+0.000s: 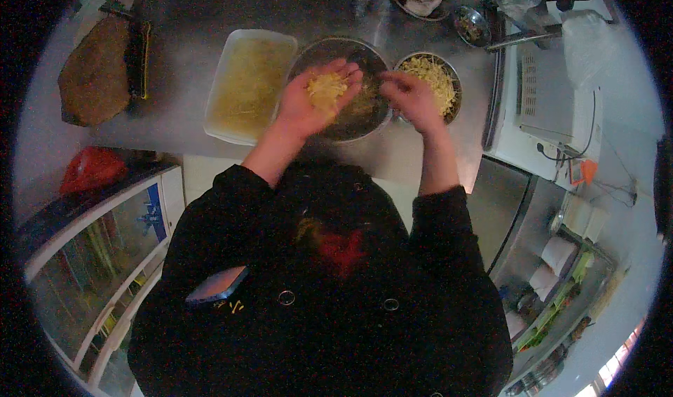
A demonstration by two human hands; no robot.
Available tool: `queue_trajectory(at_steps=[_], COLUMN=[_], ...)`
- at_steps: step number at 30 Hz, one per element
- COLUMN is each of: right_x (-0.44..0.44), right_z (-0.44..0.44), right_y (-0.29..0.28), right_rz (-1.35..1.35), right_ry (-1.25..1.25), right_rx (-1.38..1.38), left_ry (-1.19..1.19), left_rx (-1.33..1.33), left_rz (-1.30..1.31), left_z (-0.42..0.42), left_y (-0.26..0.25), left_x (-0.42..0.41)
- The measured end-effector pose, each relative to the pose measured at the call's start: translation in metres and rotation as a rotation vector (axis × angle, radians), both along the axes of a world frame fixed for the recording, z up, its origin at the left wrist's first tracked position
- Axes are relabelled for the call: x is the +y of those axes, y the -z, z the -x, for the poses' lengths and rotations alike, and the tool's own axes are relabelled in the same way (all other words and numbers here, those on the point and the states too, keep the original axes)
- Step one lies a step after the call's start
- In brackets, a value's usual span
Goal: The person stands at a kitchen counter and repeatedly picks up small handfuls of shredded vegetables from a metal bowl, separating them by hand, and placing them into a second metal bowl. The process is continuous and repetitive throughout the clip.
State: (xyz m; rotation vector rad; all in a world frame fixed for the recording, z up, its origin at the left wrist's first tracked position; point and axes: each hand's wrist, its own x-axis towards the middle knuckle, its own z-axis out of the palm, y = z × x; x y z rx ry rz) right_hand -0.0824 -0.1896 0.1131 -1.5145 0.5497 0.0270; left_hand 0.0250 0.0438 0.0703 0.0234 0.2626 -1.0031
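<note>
My left hand (315, 100) is palm up over a large round metal bowl (336, 134), with a small heap of pale yellow food pieces (327, 89) lying on the cupped palm. My right hand (413, 97) hangs between that bowl and a smaller metal bowl, its fingers bent and the fingertips near the large bowl's right rim; whether it pinches something is too blurred to tell. The smaller bowl holds bean sprouts (434, 78). Left of the large bowl stands a white plastic tub (215, 102) with yellowish contents (252, 86).
A steel worktop (173, 92) carries these vessels. At its back right are a bowl with whitish blocks (420, 0) and a small metal bowl (472, 26). A brown board-like object (97, 71) stands at the left, above a red plastic bag (94, 168) and a glass-fronted cabinet (94, 249).
</note>
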Motion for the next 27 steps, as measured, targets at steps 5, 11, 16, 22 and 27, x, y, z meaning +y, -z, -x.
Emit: queue_trajectory(at_steps=[5, 11, 16, 22, 27], right_x=[0.069, 0.118, 0.132, 0.112, 0.155], right_z=[-0.015, -0.034, -0.04, -0.031, -0.051], right_y=[0.008, -0.039, -0.048, -0.005, -0.051], right_rz=[0.814, 0.88, 0.997, 1.209, 1.098], right_ry=[-0.092, -0.078, 0.043, -0.045, -0.298], right_rx=[0.027, -0.301, -0.053, -0.035, -0.291], left_ry=[0.027, 0.163, 0.239, 0.237, 0.284], left_rx=[0.002, -0.135, -0.112, -0.062, -0.128], left_rz=[-0.076, -0.107, -0.161, -0.104, -0.123], left_z=[-0.01, -0.02, -0.026, -0.036, -0.031], left_y=[0.001, -0.002, -0.012, 0.005, 0.016], left_x=[0.018, 0.031, 0.041, 0.049, 0.065])
